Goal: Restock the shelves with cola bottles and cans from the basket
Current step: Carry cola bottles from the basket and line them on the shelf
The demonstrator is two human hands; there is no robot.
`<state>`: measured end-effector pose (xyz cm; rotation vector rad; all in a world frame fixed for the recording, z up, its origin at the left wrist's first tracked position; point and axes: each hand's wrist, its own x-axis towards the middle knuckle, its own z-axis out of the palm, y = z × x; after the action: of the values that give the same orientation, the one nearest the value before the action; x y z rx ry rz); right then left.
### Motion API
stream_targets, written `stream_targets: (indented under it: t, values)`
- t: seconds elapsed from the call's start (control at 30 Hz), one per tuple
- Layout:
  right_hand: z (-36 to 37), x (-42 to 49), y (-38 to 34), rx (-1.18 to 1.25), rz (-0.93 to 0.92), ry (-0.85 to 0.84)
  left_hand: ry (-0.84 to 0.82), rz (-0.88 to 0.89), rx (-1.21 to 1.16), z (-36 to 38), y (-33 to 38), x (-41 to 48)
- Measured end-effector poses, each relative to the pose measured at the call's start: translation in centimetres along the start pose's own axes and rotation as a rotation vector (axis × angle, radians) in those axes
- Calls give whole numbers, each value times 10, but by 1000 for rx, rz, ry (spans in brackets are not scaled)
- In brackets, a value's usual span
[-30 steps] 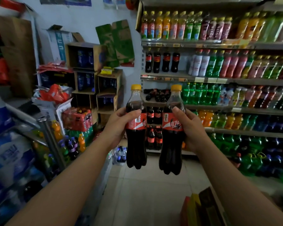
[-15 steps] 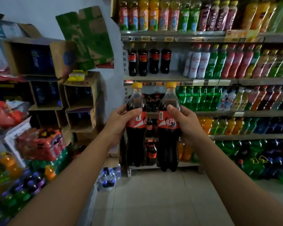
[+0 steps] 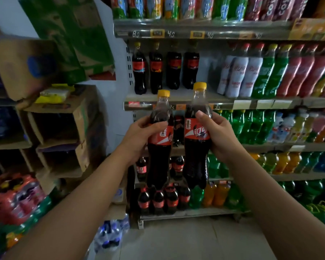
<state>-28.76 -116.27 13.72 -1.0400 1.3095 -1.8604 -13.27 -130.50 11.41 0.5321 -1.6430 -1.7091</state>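
We hold two cola bottles upright before the shelves. Our left hand point(image 3: 141, 136) grips the left bottle point(image 3: 159, 162) at its red label, and our right hand point(image 3: 219, 136) grips the right bottle point(image 3: 195, 160) likewise. We should probably lift them over the shelf lip point(image 3: 225, 105) one at a time. Each stands label-forward in the gap right of the cola row point(image 3: 174, 70), which counts four. We see no cans and no basket.
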Motion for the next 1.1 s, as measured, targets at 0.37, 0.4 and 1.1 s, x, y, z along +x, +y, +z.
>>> stream_targets:
  t: [0.37, 0.4, 1.1]
  values:
    - [-40, 193, -15, 20, -116, -39, 0, 175, 0, 5, 44, 178]
    - [-43, 208, -14, 23, -133, -42, -12, 195, -8, 5, 46, 192]
    - [-95, 377, 1, -295, -410, -201, -363, 327, 106, -14, 23, 399]
